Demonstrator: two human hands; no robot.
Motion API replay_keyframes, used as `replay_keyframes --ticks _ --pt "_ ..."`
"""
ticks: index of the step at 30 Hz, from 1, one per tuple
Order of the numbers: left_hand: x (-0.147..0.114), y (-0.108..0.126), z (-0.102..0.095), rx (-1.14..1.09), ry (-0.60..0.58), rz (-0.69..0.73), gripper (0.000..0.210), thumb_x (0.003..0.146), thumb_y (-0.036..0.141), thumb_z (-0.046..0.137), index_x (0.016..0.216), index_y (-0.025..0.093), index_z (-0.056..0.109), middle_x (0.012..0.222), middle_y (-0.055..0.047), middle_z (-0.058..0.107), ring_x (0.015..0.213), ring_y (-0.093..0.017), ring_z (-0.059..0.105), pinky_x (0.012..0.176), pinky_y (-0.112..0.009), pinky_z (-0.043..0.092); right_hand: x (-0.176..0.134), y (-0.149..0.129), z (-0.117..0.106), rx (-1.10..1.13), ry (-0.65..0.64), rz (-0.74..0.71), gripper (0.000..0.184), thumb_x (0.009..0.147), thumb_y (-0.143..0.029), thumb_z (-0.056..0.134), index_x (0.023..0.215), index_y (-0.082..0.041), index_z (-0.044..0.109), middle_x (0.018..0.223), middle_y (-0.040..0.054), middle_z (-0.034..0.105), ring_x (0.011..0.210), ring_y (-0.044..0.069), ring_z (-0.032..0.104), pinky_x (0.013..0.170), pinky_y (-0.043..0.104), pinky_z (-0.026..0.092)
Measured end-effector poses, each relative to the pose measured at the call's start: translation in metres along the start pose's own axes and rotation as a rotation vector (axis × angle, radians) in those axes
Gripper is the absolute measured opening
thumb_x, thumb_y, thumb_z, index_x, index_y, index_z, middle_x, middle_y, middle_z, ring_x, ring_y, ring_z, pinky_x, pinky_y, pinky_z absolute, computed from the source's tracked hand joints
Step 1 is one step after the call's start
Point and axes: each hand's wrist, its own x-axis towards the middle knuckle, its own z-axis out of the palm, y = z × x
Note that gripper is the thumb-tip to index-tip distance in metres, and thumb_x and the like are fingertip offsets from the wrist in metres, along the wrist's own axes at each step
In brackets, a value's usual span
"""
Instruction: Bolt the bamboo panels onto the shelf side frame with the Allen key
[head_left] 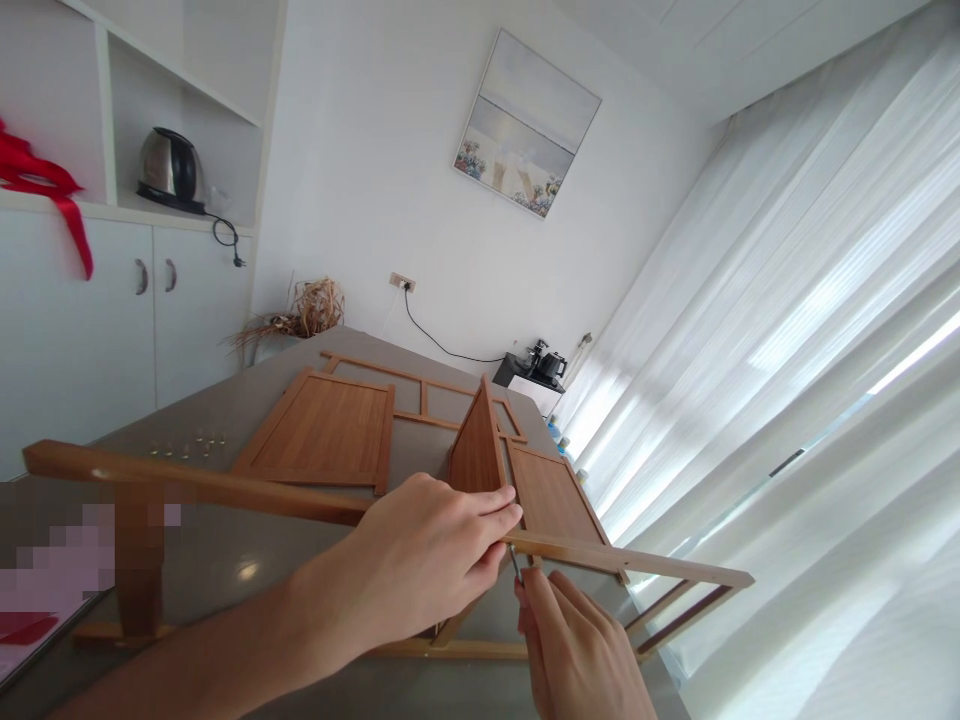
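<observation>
A wooden frame [225, 488] stands upright on the grey table [225, 570], its top rail running from the left edge to the lower right. My left hand [420, 555] grips this rail near its middle, where an upright wooden panel [476, 450] meets it. Just below the rail, my right hand [577, 645] pinches a small thin metal tool or screw [516, 565] pointing up at the rail's underside.
Two flat wooden panels [322, 430] [551, 495] and an open slatted frame [420, 385] lie on the table. Several small brass screws [187, 445] sit at the table's left. A white cabinet with a kettle [171, 170] stands at left, curtains [810, 350] at right.
</observation>
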Motion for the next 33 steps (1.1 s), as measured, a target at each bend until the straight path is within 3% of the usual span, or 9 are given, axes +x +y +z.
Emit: replay_keyframes --ticks 3,7,13,20,28,33 --pt "0.000 -0.001 0.003 -0.015 0.004 0.003 0.036 0.099 0.024 0.049 0.131 0.024 0.065 0.135 0.006 0.066 0.096 -0.016 0.075 0.073 -0.032 0.062 0.000 0.001 -0.001 -0.058 0.016 -0.024 0.024 0.102 -0.012 0.034 0.083 -0.024 0.043 0.062 -0.0049 0.051 0.049 0.013 0.051 0.051 0.024 0.034" --pt "0.000 -0.001 0.003 0.012 0.000 0.006 0.034 0.099 0.025 0.049 0.128 0.024 0.067 0.136 0.007 0.065 0.088 -0.017 0.076 0.067 -0.035 0.062 -0.001 -0.002 -0.004 -0.149 0.032 -0.033 0.024 0.100 -0.010 0.034 0.085 -0.023 0.046 0.064 -0.0032 0.052 0.051 0.015 0.053 0.053 0.026 0.035" --pt "0.001 0.000 0.002 0.018 -0.002 0.000 0.035 0.100 0.025 0.048 0.129 0.024 0.065 0.136 0.007 0.065 0.093 -0.016 0.076 0.067 -0.033 0.061 0.001 0.000 -0.012 -0.247 -0.050 -0.080 0.028 0.094 -0.002 0.029 0.091 -0.022 0.049 0.068 -0.0012 0.057 0.058 0.017 0.060 0.057 0.028 0.039" --pt "-0.001 0.000 0.000 0.035 0.007 0.013 0.034 0.099 0.025 0.048 0.128 0.023 0.067 0.137 0.007 0.064 0.087 -0.016 0.076 0.066 -0.033 0.060 0.008 0.005 -0.018 -0.088 -0.054 -0.029 0.026 0.097 -0.004 0.032 0.084 -0.025 0.042 0.068 -0.0034 0.055 0.058 0.015 0.059 0.054 0.026 0.038" --pt "-0.001 0.001 -0.001 0.052 0.007 0.013 0.032 0.099 0.025 0.049 0.125 0.024 0.069 0.137 0.008 0.064 0.084 -0.016 0.076 0.064 -0.034 0.061 0.007 0.006 -0.026 -0.226 -0.083 -0.053 0.032 0.082 0.004 0.034 0.089 -0.024 0.046 0.071 -0.0015 0.056 0.065 0.019 0.063 0.057 0.029 0.038" --pt "-0.001 0.001 -0.002 0.048 0.002 0.020 0.033 0.099 0.024 0.049 0.125 0.022 0.068 0.137 0.005 0.065 0.077 -0.015 0.076 0.062 -0.031 0.058 0.005 0.007 -0.023 -0.118 -0.067 -0.013 0.028 0.092 -0.001 0.031 0.086 -0.025 0.045 0.071 -0.0014 0.057 0.064 0.017 0.062 0.057 0.027 0.041"
